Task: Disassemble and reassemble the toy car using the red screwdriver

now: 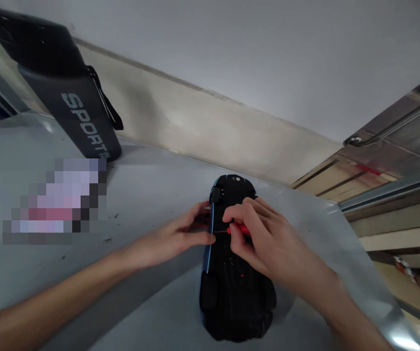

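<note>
A toy car (236,312) lies upside down on the table, its black underside and wheels facing up and a blue edge along its left side. My left hand (188,233) grips that left side, thumb on the underside and fingers round the body's edge. In my right hand (264,234) is a small screwdriver (244,228) with a red handle, pinched between thumb and fingers. Its thin shaft points left across the underside, toward my left thumb. Part of the handle is hidden by my right fingers.
On the left, a dark bottle (74,102) marked "SPORT" stands near the wall (195,117). A blurred-out flat object (56,200) lies in front of it. The grey table (136,292) ends at the right, beside a metal rail (396,114) and shelving.
</note>
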Demonstrator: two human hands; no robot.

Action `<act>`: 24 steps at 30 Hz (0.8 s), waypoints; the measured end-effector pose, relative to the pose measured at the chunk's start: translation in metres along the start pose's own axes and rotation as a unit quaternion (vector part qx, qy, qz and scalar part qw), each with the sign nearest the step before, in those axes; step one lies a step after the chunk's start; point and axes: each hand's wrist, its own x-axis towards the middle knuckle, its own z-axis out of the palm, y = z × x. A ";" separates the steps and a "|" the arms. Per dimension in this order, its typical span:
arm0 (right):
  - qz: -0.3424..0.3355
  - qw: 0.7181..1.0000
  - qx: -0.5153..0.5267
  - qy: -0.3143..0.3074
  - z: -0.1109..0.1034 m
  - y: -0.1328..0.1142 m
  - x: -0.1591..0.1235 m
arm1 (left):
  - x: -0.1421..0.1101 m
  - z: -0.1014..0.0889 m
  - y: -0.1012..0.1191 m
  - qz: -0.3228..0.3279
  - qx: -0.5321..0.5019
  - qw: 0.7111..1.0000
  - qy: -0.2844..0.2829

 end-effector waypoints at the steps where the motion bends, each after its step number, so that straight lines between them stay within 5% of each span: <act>1: 0.000 1.000 0.006 -0.005 0.000 0.000 0.000 | 0.000 0.000 -0.001 0.002 0.001 1.000 0.000; 24: 0.001 1.000 0.018 -0.004 0.000 0.001 -0.001 | -0.001 0.002 0.004 0.002 0.010 1.000 0.005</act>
